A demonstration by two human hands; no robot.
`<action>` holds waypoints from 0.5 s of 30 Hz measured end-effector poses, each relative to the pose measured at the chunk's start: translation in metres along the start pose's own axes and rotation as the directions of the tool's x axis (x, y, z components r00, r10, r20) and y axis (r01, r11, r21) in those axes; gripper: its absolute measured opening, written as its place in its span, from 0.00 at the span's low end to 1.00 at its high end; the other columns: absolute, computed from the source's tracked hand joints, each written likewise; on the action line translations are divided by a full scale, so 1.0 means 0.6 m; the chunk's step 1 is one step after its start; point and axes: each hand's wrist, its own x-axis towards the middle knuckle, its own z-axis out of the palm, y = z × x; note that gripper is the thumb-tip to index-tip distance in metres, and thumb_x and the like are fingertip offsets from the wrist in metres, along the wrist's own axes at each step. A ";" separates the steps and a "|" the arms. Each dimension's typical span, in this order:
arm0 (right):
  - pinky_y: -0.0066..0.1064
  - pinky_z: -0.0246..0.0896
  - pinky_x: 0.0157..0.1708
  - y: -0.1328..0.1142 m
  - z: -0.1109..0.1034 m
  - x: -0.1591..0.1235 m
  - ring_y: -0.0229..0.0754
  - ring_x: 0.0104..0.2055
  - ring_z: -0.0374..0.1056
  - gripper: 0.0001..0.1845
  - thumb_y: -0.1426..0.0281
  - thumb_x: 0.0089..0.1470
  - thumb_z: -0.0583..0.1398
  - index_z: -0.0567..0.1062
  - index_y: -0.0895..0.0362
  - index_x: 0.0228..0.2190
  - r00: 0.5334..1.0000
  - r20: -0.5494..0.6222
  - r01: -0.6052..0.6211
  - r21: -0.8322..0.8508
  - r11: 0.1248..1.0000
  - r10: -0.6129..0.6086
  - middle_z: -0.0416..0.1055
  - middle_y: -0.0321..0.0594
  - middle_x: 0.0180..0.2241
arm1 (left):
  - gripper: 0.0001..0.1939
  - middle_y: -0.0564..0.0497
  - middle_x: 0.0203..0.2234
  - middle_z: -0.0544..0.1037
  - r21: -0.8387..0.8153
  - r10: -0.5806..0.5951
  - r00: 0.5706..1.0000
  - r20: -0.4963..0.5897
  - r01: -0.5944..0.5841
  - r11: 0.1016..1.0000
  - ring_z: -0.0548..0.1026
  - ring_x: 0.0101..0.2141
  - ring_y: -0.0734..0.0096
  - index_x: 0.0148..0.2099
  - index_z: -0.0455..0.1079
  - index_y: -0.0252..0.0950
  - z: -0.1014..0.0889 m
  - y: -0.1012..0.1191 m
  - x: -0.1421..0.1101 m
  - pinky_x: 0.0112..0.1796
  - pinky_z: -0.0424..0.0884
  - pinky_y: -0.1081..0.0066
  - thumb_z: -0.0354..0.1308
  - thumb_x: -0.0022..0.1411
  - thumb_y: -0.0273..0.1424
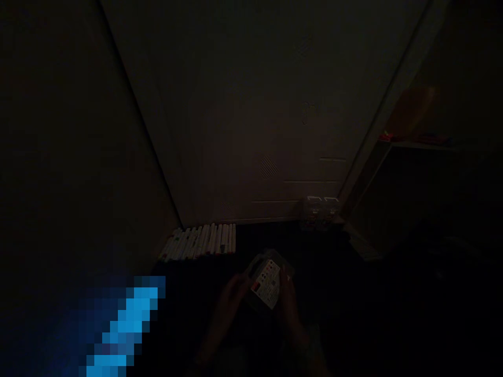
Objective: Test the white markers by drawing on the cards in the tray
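In dim light a clear plastic case [266, 283] with a printed white label is held tilted between my two hands. My left hand [234, 291] grips its left edge, fingers curled against the plastic. On the opposite side my right hand [288, 296] has its fingers closed over the right edge, beside the label. What the case contains is too dark to make out.
A row of white markers [204, 241] lines the wall at left. Two clear cases with handles [320, 213] stand by the wall at right. Further right is a shelf [420, 144] with reddish things on it. A pixelated bright blue patch covers the lower left.
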 end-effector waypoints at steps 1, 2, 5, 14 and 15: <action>0.35 0.66 0.34 0.003 0.000 0.003 0.46 0.38 0.70 0.26 0.52 0.49 0.56 0.68 0.57 0.44 0.998 -0.056 0.028 -0.003 1.000 -0.029 0.73 0.44 0.38 | 0.20 0.49 0.40 0.77 0.049 0.026 1.000 -0.006 -0.026 0.998 0.74 0.42 0.64 0.44 0.70 0.36 0.001 0.000 0.000 0.43 0.70 0.68 0.52 0.55 0.43; 0.35 0.66 0.33 0.008 -0.002 0.005 0.46 0.36 0.70 0.27 0.52 0.49 0.56 0.68 0.58 0.44 0.993 -0.106 0.046 -0.017 0.999 -0.047 0.73 0.44 0.37 | 0.20 0.49 0.40 0.77 0.101 0.051 0.999 -0.010 -0.049 0.994 0.73 0.42 0.64 0.44 0.70 0.36 0.000 -0.002 -0.001 0.43 0.69 0.69 0.52 0.54 0.44; 0.34 0.66 0.31 0.030 -0.010 0.006 0.45 0.34 0.71 0.27 0.51 0.49 0.56 0.67 0.58 0.44 0.979 -0.178 0.088 -0.071 0.994 -0.099 0.73 0.44 0.35 | 0.22 0.48 0.41 0.77 0.219 0.082 0.996 -0.031 -0.073 0.973 0.74 0.43 0.64 0.45 0.70 0.37 -0.005 -0.014 -0.001 0.44 0.69 0.68 0.53 0.53 0.45; 0.33 0.65 0.32 0.046 -0.020 0.005 0.44 0.35 0.71 0.29 0.50 0.50 0.54 0.64 0.58 0.45 0.968 -0.187 0.129 -0.191 0.973 -0.165 0.73 0.44 0.37 | 0.21 0.50 0.45 0.75 0.336 0.114 0.993 0.010 -0.111 0.935 0.72 0.46 0.64 0.47 0.71 0.39 -0.022 -0.034 0.013 0.49 0.65 0.65 0.50 0.56 0.44; 0.33 0.65 0.32 0.045 -0.020 0.005 0.44 0.35 0.71 0.29 0.50 0.50 0.54 0.64 0.58 0.46 0.967 -0.194 0.130 -0.193 0.973 -0.167 0.73 0.43 0.37 | 0.21 0.50 0.44 0.75 0.333 0.111 0.994 0.021 -0.111 0.936 0.71 0.46 0.63 0.47 0.71 0.39 -0.024 -0.032 0.014 0.49 0.65 0.65 0.50 0.56 0.44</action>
